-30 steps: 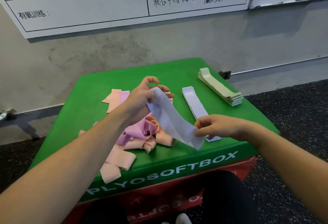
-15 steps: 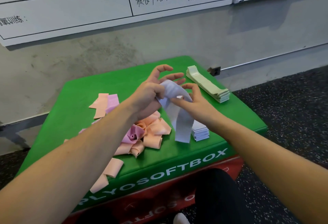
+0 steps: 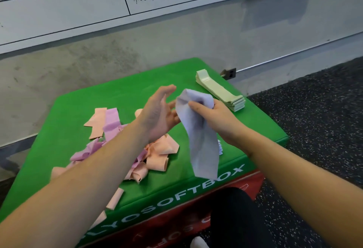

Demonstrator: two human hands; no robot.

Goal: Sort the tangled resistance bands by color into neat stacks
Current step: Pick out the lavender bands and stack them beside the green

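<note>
Head view: your right hand (image 3: 214,118) pinches the lavender band (image 3: 200,139) by its top so it hangs untangled above the green box (image 3: 255,129), over the lavender stack (image 3: 220,147). Your left hand (image 3: 157,118) is spread, holding nothing, beside it.

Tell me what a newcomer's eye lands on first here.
The right hand grips a pale lavender band that dangles over the front of the green box, with the left hand open beside it. Left of them sprawls a tangle of peach and pink bands; a neat stack of green bands sits at the far right corner.
</note>
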